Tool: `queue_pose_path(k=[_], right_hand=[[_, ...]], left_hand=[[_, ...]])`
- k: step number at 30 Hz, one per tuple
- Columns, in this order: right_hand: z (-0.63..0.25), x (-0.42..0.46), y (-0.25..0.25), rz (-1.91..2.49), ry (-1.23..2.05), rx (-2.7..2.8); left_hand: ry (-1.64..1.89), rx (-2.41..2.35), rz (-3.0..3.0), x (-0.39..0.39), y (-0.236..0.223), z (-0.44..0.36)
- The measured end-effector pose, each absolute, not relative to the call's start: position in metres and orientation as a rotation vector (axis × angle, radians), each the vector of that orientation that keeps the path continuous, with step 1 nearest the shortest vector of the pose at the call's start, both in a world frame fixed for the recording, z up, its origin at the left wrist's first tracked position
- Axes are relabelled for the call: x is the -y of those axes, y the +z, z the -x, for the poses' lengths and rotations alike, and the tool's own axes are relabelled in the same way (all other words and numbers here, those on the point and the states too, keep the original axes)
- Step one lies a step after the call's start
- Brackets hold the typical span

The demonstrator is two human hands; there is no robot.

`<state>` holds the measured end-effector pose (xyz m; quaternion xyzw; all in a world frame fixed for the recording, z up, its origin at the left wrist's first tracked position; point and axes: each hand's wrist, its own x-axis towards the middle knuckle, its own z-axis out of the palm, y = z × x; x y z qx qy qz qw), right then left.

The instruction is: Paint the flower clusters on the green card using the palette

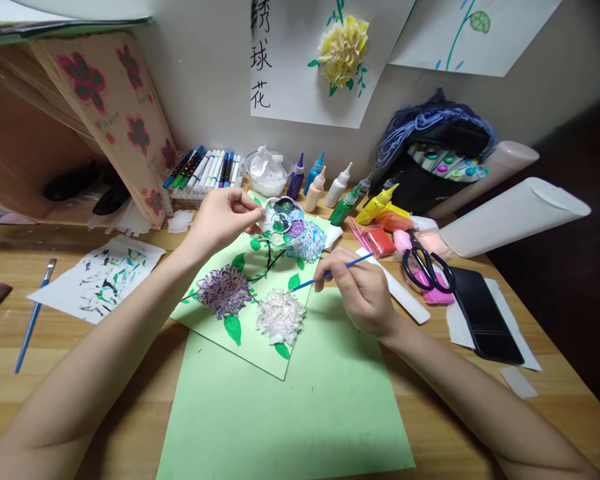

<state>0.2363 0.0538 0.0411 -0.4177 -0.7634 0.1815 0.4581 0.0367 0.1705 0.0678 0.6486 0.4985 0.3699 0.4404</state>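
Observation:
My left hand [229,217] pinches the rim of a small paint palette [283,220] whose wells hold green, purple and blue paint. It is over the top of a light green card [260,357]. Between the fingers of my right hand [356,290] is a thin blue paintbrush [333,270], its tip close to a white paper flower [281,317] on the card. A purple flower [224,291] and a blue flower [307,240] are also on the card, among painted green leaves [233,329] and dark stems. Whether the brush tip touches the card I cannot tell.
A larger green sheet [290,420] lies beneath. Several paint bottles [339,187], markers [210,167] and a bowl [266,172] stand along the wall. On the right are scissors [425,267] and a phone [485,313]; on the left, a smeared paper [105,280] and another brush [33,320].

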Motion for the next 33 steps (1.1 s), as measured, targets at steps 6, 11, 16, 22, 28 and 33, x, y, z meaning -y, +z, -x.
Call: queue_pose_path(k=[6, 11, 16, 22, 28, 33], right_hand=[[-0.238, -0.055, 0.042, 1.029, 0.432, 1.902], [-0.239, -0.054, 0.044, 1.010, 0.450, 1.884], [-0.238, -0.053, 0.045, 1.030, 0.450, 1.919], [-0.245, -0.055, 0.049, 1.011, 0.460, 1.724], [-0.253, -0.062, 0.054, 0.990, 0.235, 1.561], [-0.252, -0.061, 0.051, 1.049, 0.165, 1.692]], left_hand=[[0.915, -1.235, -1.613, -0.171, 0.068, -0.036], [0.922, -1.240, -1.630, -0.171, 0.068, -0.036], [0.926, -1.230, -1.626, -0.171, 0.068, -0.036], [0.907, -1.244, -1.604, -0.169, 0.068, -0.037], [0.868, -1.178, -1.598, -0.165, 0.061, -0.041], [0.824, -1.157, -1.593, -0.160, 0.061, -0.045]])
